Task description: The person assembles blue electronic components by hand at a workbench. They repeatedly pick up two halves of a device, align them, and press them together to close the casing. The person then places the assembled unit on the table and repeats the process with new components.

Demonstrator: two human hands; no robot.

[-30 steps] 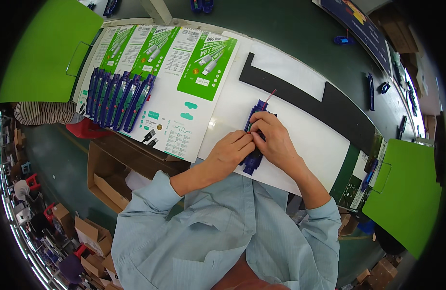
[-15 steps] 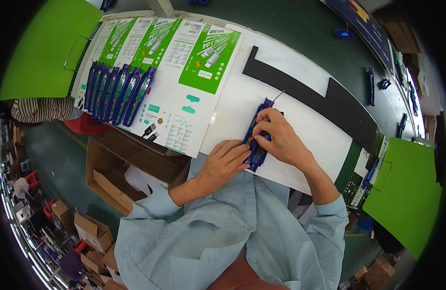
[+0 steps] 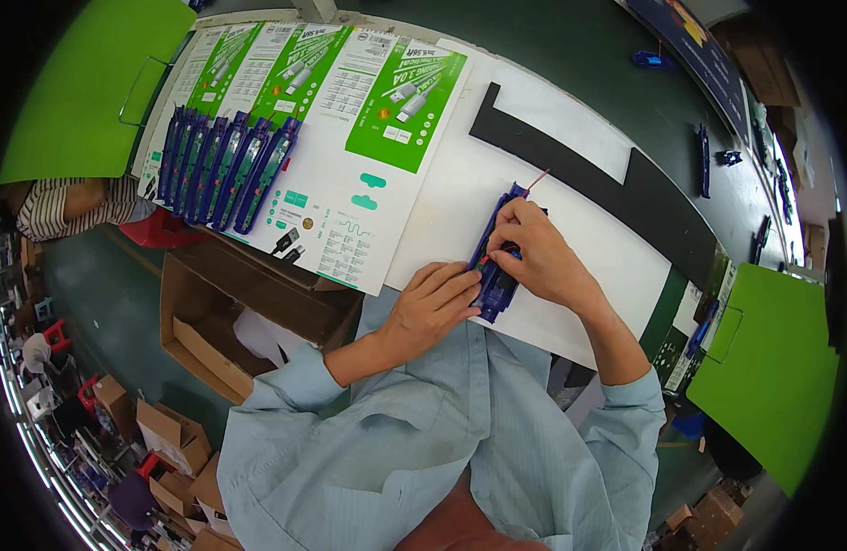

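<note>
A long dark-blue plastic housing [image 3: 499,296] with a green circuit board inside lies slanted on the white tabletop in front of me. A thin red wire [image 3: 539,179] sticks out of its far end. My left hand [image 3: 428,305] holds the near half from the left, fingers close together on its edge. Over the middle, my right hand [image 3: 540,254] is closed in a pinch; a bit of red shows by the fingertips, but what they hold is hidden. Several similar housings with green boards [image 3: 226,170] lie in a row at the left.
The row rests on a printed white-and-green card sheet [image 3: 368,202]. A black L-shaped strip [image 3: 570,170] lies beyond my hands. Green panels stand at the left [image 3: 84,83] and right [image 3: 763,358]. An open cardboard box [image 3: 203,349] sits below the table's left edge. Another person's striped sleeve [image 3: 84,204] shows at the left.
The view has shifted slightly. Both hands remain at the housing, with the right hand still pinching over its middle.
</note>
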